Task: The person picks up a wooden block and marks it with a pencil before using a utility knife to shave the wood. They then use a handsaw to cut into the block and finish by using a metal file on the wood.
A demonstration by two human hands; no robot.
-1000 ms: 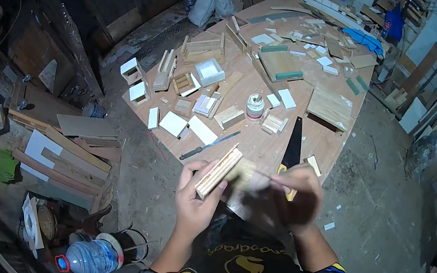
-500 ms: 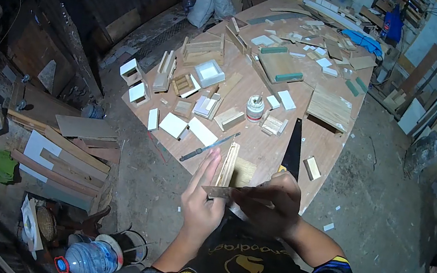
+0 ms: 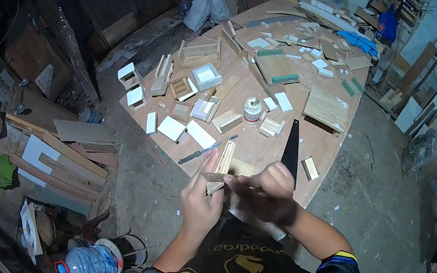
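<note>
In the head view, the left hand is raised upright at the near edge of the bench, palm turned toward the right, its fingers stretched straight along a narrow wooden block and grasping it from behind. The right hand comes in from the right with knuckles up, its fingers clenched on a thin flat strip that lies crosswise against the block's lower part; I cannot tell what the strip is made of.

The wooden block is pale, slim and long, standing on end with layered edges showing, held just above the bench's near corner. Beside it on the bench lie a file, a black handsaw and a small glue jar among many cut wood pieces.

Compared with a second ago, the block has turned from a slanted hold showing its broad face to nearly upright, and the right hand has moved in closer, with the strip now crossing the block.
</note>
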